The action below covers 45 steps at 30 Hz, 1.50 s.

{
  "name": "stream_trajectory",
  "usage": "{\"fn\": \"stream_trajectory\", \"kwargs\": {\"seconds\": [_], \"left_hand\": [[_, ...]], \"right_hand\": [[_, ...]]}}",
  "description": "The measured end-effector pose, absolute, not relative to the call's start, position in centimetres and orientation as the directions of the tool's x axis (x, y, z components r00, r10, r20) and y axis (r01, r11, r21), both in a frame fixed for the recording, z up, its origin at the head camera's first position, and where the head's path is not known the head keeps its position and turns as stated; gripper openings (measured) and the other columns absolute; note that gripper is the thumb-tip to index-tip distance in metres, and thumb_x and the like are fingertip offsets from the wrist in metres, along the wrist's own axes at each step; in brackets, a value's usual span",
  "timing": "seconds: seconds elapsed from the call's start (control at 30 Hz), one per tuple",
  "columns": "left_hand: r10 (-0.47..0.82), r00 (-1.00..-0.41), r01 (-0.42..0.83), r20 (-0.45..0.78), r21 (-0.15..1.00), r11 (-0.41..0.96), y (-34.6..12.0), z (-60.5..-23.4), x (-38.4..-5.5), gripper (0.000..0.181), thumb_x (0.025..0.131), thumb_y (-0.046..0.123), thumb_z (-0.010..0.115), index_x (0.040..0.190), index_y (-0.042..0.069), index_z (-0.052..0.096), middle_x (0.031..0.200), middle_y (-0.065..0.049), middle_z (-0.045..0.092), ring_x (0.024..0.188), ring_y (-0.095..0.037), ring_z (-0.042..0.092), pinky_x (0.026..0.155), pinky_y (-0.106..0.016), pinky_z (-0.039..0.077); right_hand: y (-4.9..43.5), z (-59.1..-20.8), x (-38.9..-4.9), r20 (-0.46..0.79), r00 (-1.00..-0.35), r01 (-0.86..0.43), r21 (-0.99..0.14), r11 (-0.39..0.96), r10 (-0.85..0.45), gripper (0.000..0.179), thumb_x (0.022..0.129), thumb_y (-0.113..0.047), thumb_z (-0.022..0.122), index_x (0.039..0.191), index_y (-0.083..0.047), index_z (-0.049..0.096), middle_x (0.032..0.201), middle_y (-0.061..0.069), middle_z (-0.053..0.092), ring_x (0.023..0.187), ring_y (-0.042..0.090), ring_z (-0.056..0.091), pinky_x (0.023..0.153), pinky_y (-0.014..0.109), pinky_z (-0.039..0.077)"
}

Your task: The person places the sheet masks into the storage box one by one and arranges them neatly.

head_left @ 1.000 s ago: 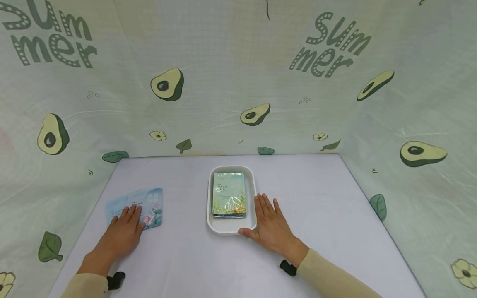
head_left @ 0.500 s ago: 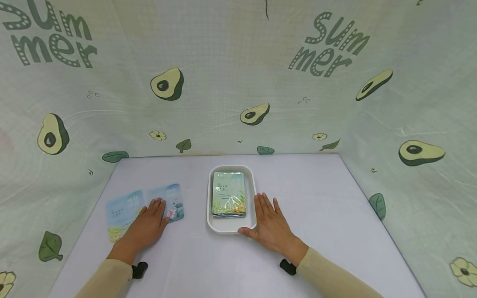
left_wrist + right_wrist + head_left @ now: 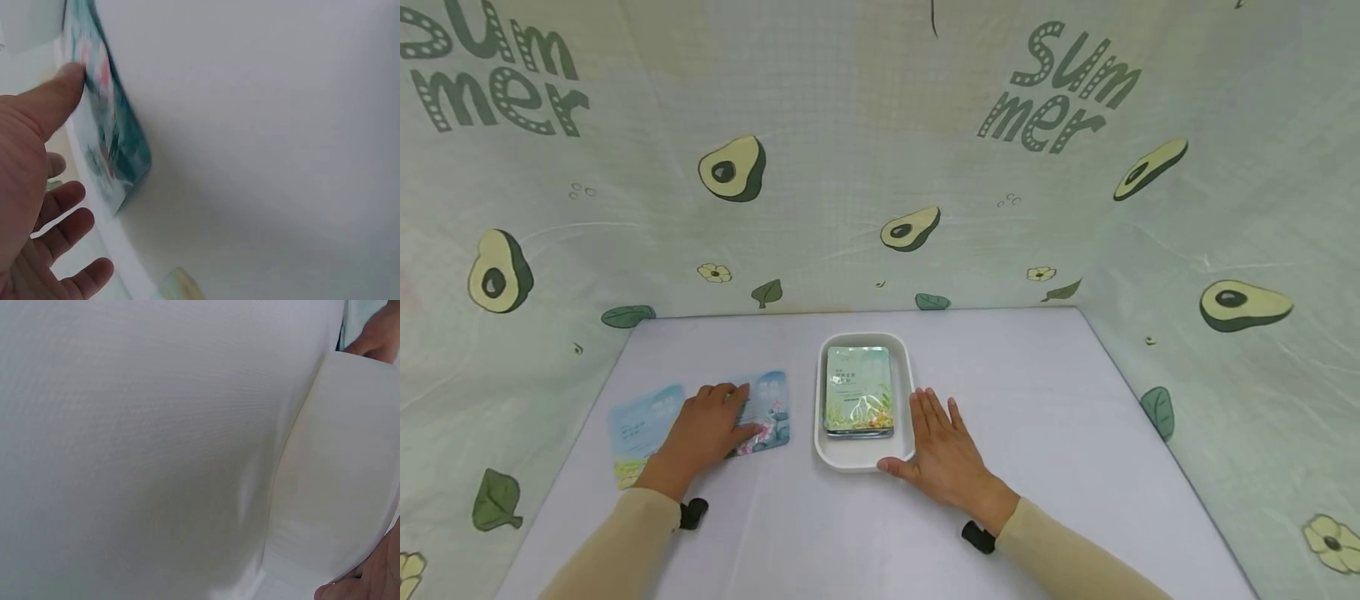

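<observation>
My left hand (image 3: 707, 429) is over a blue sheet-mask-like packet (image 3: 775, 417) printed with pink flowers, its fingers bent and its thumb against the printed face. In the left wrist view the thumb (image 3: 59, 94) meets the packet, while other fingers hang loosely curled. Another pale-blue packet (image 3: 636, 425) with a yellow-green lower edge lies to the left, partly hidden by the hand. My right hand (image 3: 943, 454) rests with straight fingers along the right side of a white tray (image 3: 850, 457). Inside the tray sits a small stack of packets, a green one (image 3: 857, 387) uppermost.
The white table (image 3: 1045, 400) meets a hanging cloth (image 3: 820, 150) printed with avocados at the back and sides. Black wrist straps with cameras show at both cuffs. In the right wrist view, the tray wall (image 3: 331, 469) stands near the right hand.
The left hand has slid the flowered packet rightward off the other packet, and its fingers have gone from straight to bent. The right hand and tray have stayed in place.
</observation>
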<state>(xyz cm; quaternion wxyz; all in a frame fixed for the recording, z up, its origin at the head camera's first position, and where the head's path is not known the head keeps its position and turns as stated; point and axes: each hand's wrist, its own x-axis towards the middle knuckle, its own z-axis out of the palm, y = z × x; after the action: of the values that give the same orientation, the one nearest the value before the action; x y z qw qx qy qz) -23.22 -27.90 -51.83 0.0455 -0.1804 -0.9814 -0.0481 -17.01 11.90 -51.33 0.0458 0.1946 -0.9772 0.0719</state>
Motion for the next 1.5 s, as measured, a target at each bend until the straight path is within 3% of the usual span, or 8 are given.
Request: {"fn": "stream_trajectory", "kwargs": {"seconds": [0.07,0.27,0.4,0.57,0.77,0.93,1.2,1.5], "left_hand": [[0.331,-0.939,0.337,0.091,0.06,0.939,-28.2,-51.5,-24.1,0.092,0.086,0.061,0.081,0.147,-0.003,0.056,0.132,-0.028,0.061,0.12,-0.053,0.056,0.093,-0.068,0.051],[0.278,-0.959,0.272,-0.054,0.096,0.958,-28.8,-50.7,-26.2,0.129,0.068,0.084,0.079,0.155,-0.005,0.045,0.134,-0.032,0.054,0.124,-0.056,0.045,0.099,-0.073,0.04],[0.272,-0.954,0.257,-0.125,0.122,0.959,-28.8,-50.6,-26.9,0.131,0.065,0.084,0.08,0.153,-0.006,0.046,0.137,-0.034,0.049,0.126,-0.056,0.04,0.102,-0.075,0.034],[0.255,-0.961,0.24,-0.112,0.129,0.962,-28.6,-50.8,-27.3,0.127,0.061,0.084,0.085,0.144,-0.007,0.051,0.14,-0.035,0.044,0.128,-0.056,0.036,0.103,-0.074,0.032],[0.254,-0.967,0.249,-0.024,0.126,0.96,-28.4,-50.5,-27.3,0.128,0.06,0.077,0.09,0.141,-0.011,0.043,0.145,-0.038,0.038,0.132,-0.058,0.032,0.104,-0.075,0.03],[0.254,-0.96,0.267,0.115,0.111,0.957,-28.1,-50.2,-27.4,0.116,0.063,0.067,0.095,0.132,-0.006,0.038,0.139,-0.036,0.037,0.13,-0.057,0.03,0.102,-0.073,0.028],[0.257,-0.874,0.309,0.413,0.062,0.949,-27.4,-49.9,-27.1,0.11,0.057,0.048,0.105,0.127,-0.004,0.038,0.129,-0.034,0.041,0.125,-0.053,0.034,0.097,-0.066,0.03],[0.215,-0.83,0.309,0.515,0.104,0.946,-26.9,-49.6,-25.6,0.095,0.065,0.032,0.105,0.127,-0.004,0.043,0.127,-0.033,0.042,0.123,-0.051,0.036,0.099,-0.064,0.031]], "right_hand": [[11.9,-51.3,-17.0,0.116,-0.92,-0.387,-0.121,0.914,-0.374,0.117,0.094,-0.084,0.045,0.163,0.008,0.026,0.169,0.027,0.029,0.161,0.041,0.023,0.129,0.063,0.018],[11.6,-51.1,-16.9,0.111,-0.921,-0.387,-0.133,0.912,-0.374,0.118,0.094,-0.084,0.047,0.163,0.009,0.025,0.169,0.028,0.029,0.161,0.041,0.023,0.129,0.063,0.018],[11.5,-51.1,-17.0,0.121,-0.919,-0.39,-0.126,0.912,-0.377,0.117,0.094,-0.084,0.047,0.163,0.009,0.027,0.168,0.029,0.031,0.16,0.042,0.025,0.128,0.064,0.019],[11.5,-51.1,-17.0,0.128,-0.918,-0.389,-0.119,0.913,-0.374,0.117,0.093,-0.084,0.047,0.162,0.009,0.028,0.168,0.028,0.032,0.16,0.041,0.025,0.128,0.064,0.02],[11.6,-51.1,-17.0,0.12,-0.921,-0.383,-0.11,0.917,-0.371,0.118,0.093,-0.085,0.044,0.163,0.008,0.027,0.169,0.027,0.031,0.161,0.04,0.024,0.129,0.063,0.019],[11.7,-51.1,-16.9,0.117,-0.923,-0.38,-0.108,0.919,-0.368,0.118,0.093,-0.086,0.044,0.163,0.008,0.027,0.169,0.027,0.031,0.16,0.04,0.024,0.129,0.063,0.019],[11.8,-51.0,-16.9,0.118,-0.924,-0.376,-0.113,0.92,-0.364,0.117,0.093,-0.085,0.046,0.163,0.008,0.027,0.169,0.027,0.031,0.16,0.04,0.025,0.129,0.064,0.019],[11.9,-51.1,-16.9,0.117,-0.923,-0.38,-0.118,0.918,-0.367,0.117,0.094,-0.084,0.046,0.163,0.009,0.026,0.169,0.028,0.03,0.161,0.04,0.024,0.129,0.064,0.019]]}}
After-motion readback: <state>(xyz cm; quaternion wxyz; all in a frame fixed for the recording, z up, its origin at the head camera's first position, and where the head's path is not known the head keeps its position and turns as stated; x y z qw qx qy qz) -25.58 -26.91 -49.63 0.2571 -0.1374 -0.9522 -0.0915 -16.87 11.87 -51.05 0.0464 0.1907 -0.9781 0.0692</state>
